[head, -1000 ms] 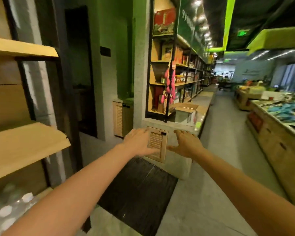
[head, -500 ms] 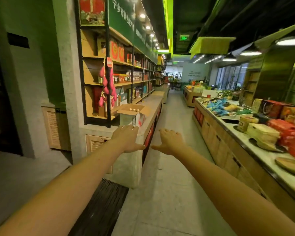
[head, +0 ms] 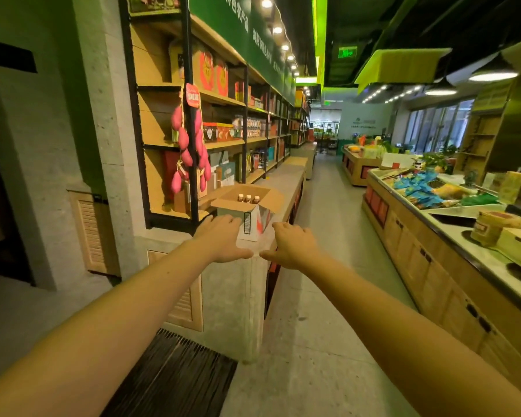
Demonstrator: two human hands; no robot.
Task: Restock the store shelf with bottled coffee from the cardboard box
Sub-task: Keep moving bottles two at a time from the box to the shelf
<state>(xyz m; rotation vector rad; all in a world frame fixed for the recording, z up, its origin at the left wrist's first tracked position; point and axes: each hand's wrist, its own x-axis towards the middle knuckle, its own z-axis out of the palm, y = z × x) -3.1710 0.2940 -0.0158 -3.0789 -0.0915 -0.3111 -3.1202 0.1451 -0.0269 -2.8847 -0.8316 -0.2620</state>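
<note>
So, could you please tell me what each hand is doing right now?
Left hand: open, holding nothing, by the cardboard box.
Right hand: open, holding nothing.

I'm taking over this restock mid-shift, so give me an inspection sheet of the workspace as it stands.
Surface: grey stone ledge under the store shelf.
Job's things: open cardboard box on the ledge's near end; three capped coffee bottles show inside.
Clutter: string of pink sweet potatoes hangs beside the box.
Hands: left hand and right hand empty, fingers extended at the box; contact unclear.
Cables: nothing seen.
Surroundings: aisle, produce counter on the right, dark floor mat.
</note>
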